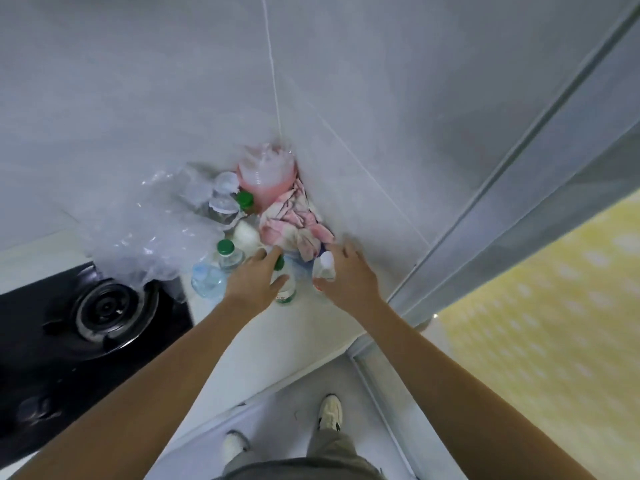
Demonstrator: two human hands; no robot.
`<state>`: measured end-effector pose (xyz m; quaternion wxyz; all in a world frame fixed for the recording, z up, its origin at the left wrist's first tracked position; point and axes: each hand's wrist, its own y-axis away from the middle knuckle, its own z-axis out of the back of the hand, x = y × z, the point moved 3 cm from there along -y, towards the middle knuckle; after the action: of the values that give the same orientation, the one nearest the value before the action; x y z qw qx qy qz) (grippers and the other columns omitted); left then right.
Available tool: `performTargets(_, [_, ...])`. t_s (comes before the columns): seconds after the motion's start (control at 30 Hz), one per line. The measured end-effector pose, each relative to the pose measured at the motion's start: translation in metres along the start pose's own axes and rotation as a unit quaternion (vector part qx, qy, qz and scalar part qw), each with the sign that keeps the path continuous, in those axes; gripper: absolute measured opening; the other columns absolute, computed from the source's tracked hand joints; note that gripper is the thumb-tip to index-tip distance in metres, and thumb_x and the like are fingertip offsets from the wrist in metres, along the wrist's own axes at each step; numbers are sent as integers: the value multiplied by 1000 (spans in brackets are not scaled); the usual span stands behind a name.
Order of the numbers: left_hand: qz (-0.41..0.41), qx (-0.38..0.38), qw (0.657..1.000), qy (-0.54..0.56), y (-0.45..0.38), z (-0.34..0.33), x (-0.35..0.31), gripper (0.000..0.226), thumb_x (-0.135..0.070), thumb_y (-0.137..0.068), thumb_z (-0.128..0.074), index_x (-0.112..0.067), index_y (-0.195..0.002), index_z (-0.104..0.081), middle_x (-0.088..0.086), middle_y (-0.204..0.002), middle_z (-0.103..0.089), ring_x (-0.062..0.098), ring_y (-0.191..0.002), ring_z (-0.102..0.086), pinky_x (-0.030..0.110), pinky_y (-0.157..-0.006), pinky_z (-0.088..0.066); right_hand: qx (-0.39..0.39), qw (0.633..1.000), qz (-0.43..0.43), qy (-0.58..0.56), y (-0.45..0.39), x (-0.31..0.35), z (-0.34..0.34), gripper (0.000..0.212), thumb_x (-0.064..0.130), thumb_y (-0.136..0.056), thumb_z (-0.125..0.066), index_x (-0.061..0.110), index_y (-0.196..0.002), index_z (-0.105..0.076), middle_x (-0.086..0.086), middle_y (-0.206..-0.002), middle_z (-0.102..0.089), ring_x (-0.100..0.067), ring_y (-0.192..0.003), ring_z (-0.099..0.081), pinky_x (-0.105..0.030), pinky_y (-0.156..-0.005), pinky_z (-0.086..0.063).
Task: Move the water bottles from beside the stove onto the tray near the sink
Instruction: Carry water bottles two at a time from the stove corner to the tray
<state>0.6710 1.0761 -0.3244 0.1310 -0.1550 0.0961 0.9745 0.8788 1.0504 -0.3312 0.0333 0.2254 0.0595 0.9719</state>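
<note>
Countertop (263, 344): left hand (254, 280), right hand (346, 277) spread, touching bottles (287, 289).

Bottles (227, 256) crowd the worktop (277, 341) corner where two walls (363, 116) meet. A rag (294, 223) and pink jug (266, 174) block the back, crumpled plastic (145, 230) and the stove (100, 313) the left. The near worktop strip lies open between both forearms.

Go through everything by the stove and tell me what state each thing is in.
Left hand: open, closing around a green-capped bottle, upright.
Right hand: open, reaching a white-capped bottle.
Second green-capped bottle: upright, capped.
Stove burner: unlit.
Pink cloth: crumpled.
</note>
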Motion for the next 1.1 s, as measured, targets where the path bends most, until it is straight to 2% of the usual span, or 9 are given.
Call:
performTargets(0.1, [27, -25, 997, 67, -3, -10, 8, 44, -34, -89, -80, -21, -117, -49, 3, -112, -52, 31, -98, -59, 47, -76, -56, 15, 999, 8, -33, -13, -18, -20, 85, 48, -72, -91, 24, -141, -47, -6, -135, -54, -27, -122, -52, -40, -94, -55])
performTargets(0.17, [37, -28, 990, 134, -3, -20, 14, 51, -27, -83, -86, -23, -118, -50, -1, -115, -49, 28, -99, -55, 50, -81, -58, 36, 997, 4, -62, -19, -30, -35, 80, 46, -68, -93, 27, -134, -51, -1, -125, -58, -24, -115, -56, -35, -92, -52])
performTargets(0.33, [116, -22, 959, 259, -3, -50, 26, 70, -20, -74, -94, -26, -131, -54, -10, -122, -61, 20, -110, -59, 50, -95, -57, 53, 984, -31, -166, -24, -42, -54, 71, 36, -69, -96, 27, -129, -59, 12, -115, -68, -18, -107, -68, -31, -90, -52])
performTargets(0.43, [129, -20, 950, 284, -5, -67, 31, 73, -25, -71, -96, -30, -131, -55, -10, -122, -66, 22, -113, -61, 48, -98, -55, 61, 980, -30, -188, -29, -42, -63, 72, 36, -68, -97, 27, -128, -58, 7, -120, -72, -21, -109, -70, -39, -94, -57])
performTargets(0.5, [135, -35, 946, 292, -7, -70, 29, 70, -25, -73, -95, -31, -131, -56, -11, -120, -66, 22, -111, -62, 40, -95, -52, 63, 978, -29, -199, -31, -41, -64, 74, 35, -69, -97, 26, -130, -57, 4, -125, -72, -22, -112, -69, -42, -97, -57])
performTargets(0.7, [150, -62, 936, 312, 22, -72, 30, 67, -29, -72, -95, -31, -128, -58, -9, -122, -69, 21, -110, -64, 41, -97, -53, 81, 963, 0, -256, -23, -33, -61, 57, 29, -77, -94, 28, -124, -60, 11, -109, -70, -17, -102, -67, -34, -90, -55])
performTargets(0.87, [207, -78, 891, 397, 88, -72, 43, 65, -21, -72, -97, -39, -121, -59, -24, -112, -70, 0, -102, -68, 22, -92, -52, 147, 938, 36, -310, -6, -4, -69, 59, 29, -74, -94, 32, -124, -63, 13, -113, -75, -6, -107, -71, -37, -97, -58])
performTargets(0.93, [243, -92, 865, 429, 121, -70, 51, 57, -18, -72, -97, -38, -113, -64, -17, -108, -75, -4, -98, -70, 18, -87, -53, 171, 933, 53, -314, 4, 13, -75, 62, 32, -70, -94, 34, -123, -62, 12, -114, -75, -7, -108, -71, -41, -99, -59])
performTargets(1.1, [284, -157, 807, 493, 205, -47, 71, 52, -9, -73, -95, -23, -115, -67, -6, -109, -79, 15, -100, -76, 34, -90, -63, 207, 920, 97, -318, 43, 71, -89, 58, 27, -67, -95, 35, -113, -62, 15, -106, -77, -5, -98, -74, -44, -92, -62])
